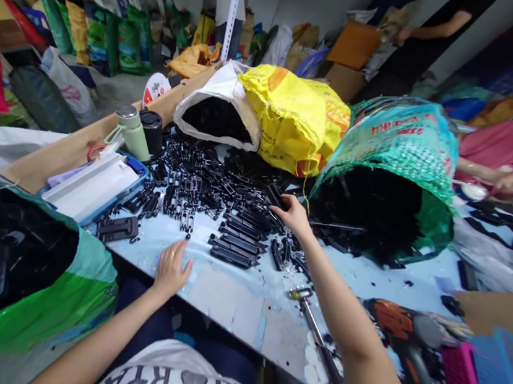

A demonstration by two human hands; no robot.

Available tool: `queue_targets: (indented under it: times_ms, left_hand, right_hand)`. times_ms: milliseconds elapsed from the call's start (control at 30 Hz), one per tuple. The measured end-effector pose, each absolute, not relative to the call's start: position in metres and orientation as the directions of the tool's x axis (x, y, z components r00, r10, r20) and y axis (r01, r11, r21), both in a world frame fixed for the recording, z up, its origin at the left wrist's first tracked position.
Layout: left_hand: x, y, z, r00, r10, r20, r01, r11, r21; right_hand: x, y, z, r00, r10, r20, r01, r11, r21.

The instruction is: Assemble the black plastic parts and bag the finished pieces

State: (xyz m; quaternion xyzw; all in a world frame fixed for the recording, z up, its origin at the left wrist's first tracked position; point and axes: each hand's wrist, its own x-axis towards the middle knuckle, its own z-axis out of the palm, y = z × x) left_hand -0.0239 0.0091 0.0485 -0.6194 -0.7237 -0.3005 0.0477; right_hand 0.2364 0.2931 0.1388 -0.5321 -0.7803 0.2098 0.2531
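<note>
My left hand [172, 271] lies flat on the table's front edge, fingers stretched out and holding nothing. Just beyond its fingertips are small black and metal clips [187, 216] in a loose pile. My right hand [295, 215] reaches further in, its thumb and fingers closed on a long black plastic piece [275, 195]. Part of that piece is hidden by the fingers. Below and left of this hand, several similar black pieces [236, 242] lie side by side in a row. A few short black parts [279, 254] sit right beneath the right wrist.
A green sack [395, 165] opens toward me, beside a yellow sack [293, 119] and a white sack [220, 103]. A hammer [314, 330] and an orange power tool [394, 324] lie at right. A green bag [81, 282] stands left. Co-workers are behind and at right.
</note>
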Motion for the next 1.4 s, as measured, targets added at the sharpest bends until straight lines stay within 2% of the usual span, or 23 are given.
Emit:
queue_targets:
  times_ms: [67,167,267,333,467,567,633,700,767,833,933,1000,1067,1200,1333,1400]
  left_hand:
    - [-0.034,0.036,0.062,-0.345,0.877,0.334,0.888,0.19,0.418]
    - [-0.05,0.078,0.079,-0.516,0.851,0.096,0.808,0.446,0.385]
    - [-0.057,0.103,0.087,-0.564,0.817,-0.119,0.76,0.57,0.313]
    - [-0.057,0.108,0.086,-0.555,0.817,-0.157,0.763,0.575,0.297]
    - [-0.062,0.095,0.078,-0.536,0.842,-0.067,0.794,0.529,0.299]
    - [-0.07,0.079,0.072,-0.514,0.851,0.11,0.821,0.451,0.349]
    - [-0.073,0.07,0.071,-0.515,0.806,0.293,0.821,0.365,0.44]
    - [-0.072,0.061,0.074,-0.536,0.699,0.474,0.794,0.226,0.565]
    - [-0.066,0.053,0.08,-0.561,0.613,0.556,0.729,0.046,0.683]
    - [-0.057,0.046,0.086,-0.564,0.628,0.536,0.631,-0.091,0.77]
    - [-0.044,0.037,0.094,-0.511,0.744,0.431,0.529,-0.123,0.84]
    - [-0.037,0.031,0.099,-0.452,0.819,0.354,0.507,-0.09,0.857]
    - [-0.032,0.025,0.103,-0.382,0.878,0.29,0.522,-0.054,0.851]
    - [-0.013,0.016,0.11,-0.278,0.939,0.203,0.555,-0.016,0.832]
    - [0.018,0.009,0.111,-0.21,0.959,0.19,0.477,-0.069,0.876]
    - [0.034,0.006,0.11,-0.177,0.968,0.177,0.434,-0.085,0.897]
  right_hand:
    - [0.237,0.253,0.141,-0.335,0.93,0.153,0.578,0.331,-0.746]
    - [0.23,0.202,0.145,-0.34,0.94,0.032,0.393,0.173,-0.903]
    - [0.218,0.169,0.146,-0.35,0.931,-0.1,0.227,-0.019,-0.974]
    - [0.211,0.156,0.145,-0.38,0.914,-0.139,0.143,-0.09,-0.986]
    - [0.209,0.135,0.139,-0.411,0.91,-0.053,0.12,-0.004,-0.993]
    - [0.215,0.114,0.135,-0.504,0.863,-0.038,0.215,0.083,-0.973]
    - [0.217,0.098,0.132,-0.554,0.831,-0.046,0.284,0.137,-0.949]
    - [0.214,0.081,0.129,-0.575,0.818,-0.021,0.321,0.202,-0.925]
    - [0.207,0.067,0.122,-0.603,0.797,0.028,0.271,0.238,-0.932]
    - [0.204,0.057,0.112,-0.622,0.779,0.077,0.152,0.216,-0.965]
    - [0.22,0.05,0.092,-0.568,0.816,0.111,0.044,0.164,-0.985]
    - [0.249,0.048,0.08,-0.482,0.873,0.078,0.138,0.164,-0.977]
    - [0.286,0.045,0.072,-0.408,0.912,0.048,0.312,0.189,-0.931]
    - [0.342,0.034,0.071,-0.446,0.895,0.002,0.594,0.297,-0.748]
    - [0.33,0.027,0.078,-0.588,0.808,0.051,0.66,0.515,-0.547]
    - [0.304,0.028,0.081,-0.615,0.786,0.062,0.627,0.535,-0.567]
